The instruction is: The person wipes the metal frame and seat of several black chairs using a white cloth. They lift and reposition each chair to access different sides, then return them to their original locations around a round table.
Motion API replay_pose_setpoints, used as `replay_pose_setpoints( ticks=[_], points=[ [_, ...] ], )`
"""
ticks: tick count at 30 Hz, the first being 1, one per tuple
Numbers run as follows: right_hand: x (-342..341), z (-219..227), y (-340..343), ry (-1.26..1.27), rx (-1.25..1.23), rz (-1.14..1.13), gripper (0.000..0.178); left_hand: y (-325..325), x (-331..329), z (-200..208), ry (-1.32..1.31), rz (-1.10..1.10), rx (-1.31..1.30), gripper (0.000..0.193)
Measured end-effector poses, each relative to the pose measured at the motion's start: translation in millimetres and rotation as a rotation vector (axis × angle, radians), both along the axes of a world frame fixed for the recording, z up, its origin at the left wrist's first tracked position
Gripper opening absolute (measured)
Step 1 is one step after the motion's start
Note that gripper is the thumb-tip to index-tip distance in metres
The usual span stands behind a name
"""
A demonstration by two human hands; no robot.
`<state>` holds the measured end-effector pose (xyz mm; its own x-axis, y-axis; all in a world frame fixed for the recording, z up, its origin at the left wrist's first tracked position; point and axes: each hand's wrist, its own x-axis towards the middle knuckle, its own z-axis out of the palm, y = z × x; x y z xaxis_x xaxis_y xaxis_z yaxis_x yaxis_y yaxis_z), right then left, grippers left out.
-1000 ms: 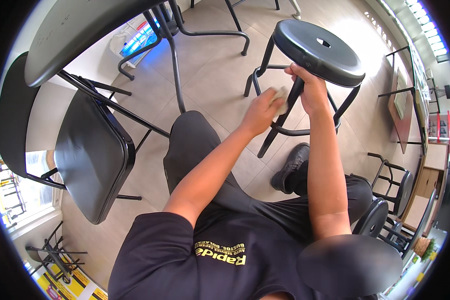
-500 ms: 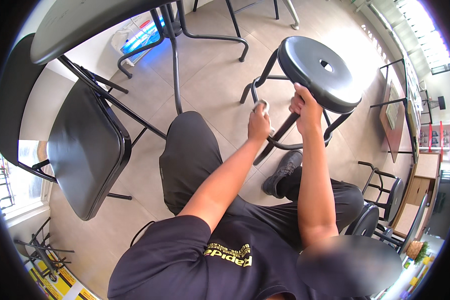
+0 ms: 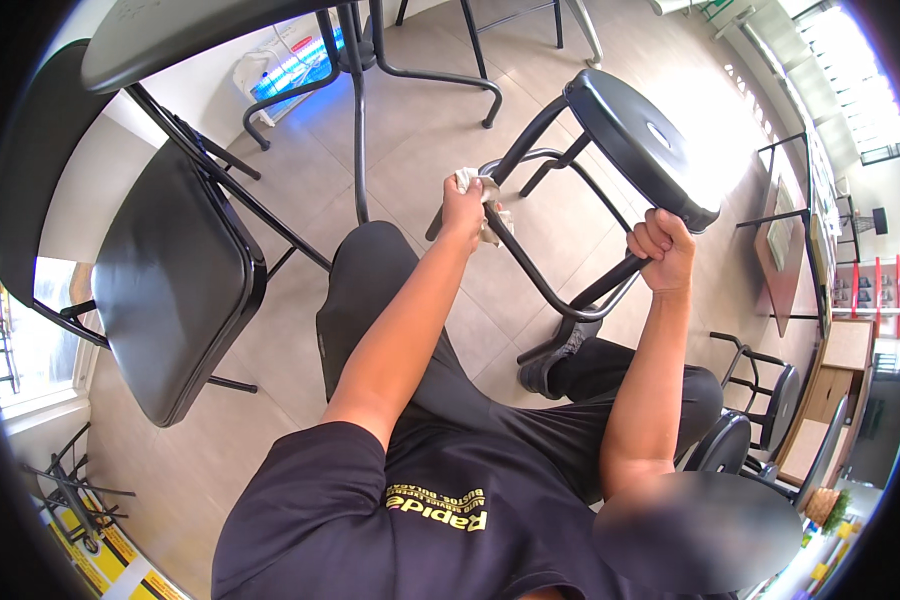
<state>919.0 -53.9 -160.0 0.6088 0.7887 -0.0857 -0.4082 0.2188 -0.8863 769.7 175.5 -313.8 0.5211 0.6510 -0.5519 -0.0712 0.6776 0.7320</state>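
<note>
A black round-seated stool (image 3: 625, 130) with tubular legs and a ring footrest is tilted in front of me. Its seat has a small hole in the middle. My right hand (image 3: 662, 250) is wrapped round a stool leg just under the seat's near edge. In my left hand (image 3: 462, 212) is a crumpled whitish cloth (image 3: 494, 232), pressed around the tube at the left part of the footrest ring. The left fingers are partly hidden by the cloth and the tube.
On the left stands a black padded folding chair (image 3: 175, 285). Ahead is a round grey table (image 3: 160, 35) on splayed metal legs, with a blue-lit appliance (image 3: 285, 75) behind. More black stools (image 3: 775, 405) stand at the right. My shoe (image 3: 550, 370) is beside a stool leg.
The stool has been tipped further, with its seat more on edge. My left hand and cloth moved left and up along the footrest; my right hand shifted right and lower.
</note>
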Motion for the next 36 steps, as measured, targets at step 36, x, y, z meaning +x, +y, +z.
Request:
replay_pose_setpoints(
  ticks=[36],
  points=[
    [-40.3,-18.2,106.7,-0.274,-0.582,-0.300,0.058,-105.6,-7.2,4.7,0.018,0.087,-0.030,0.040]
  ],
)
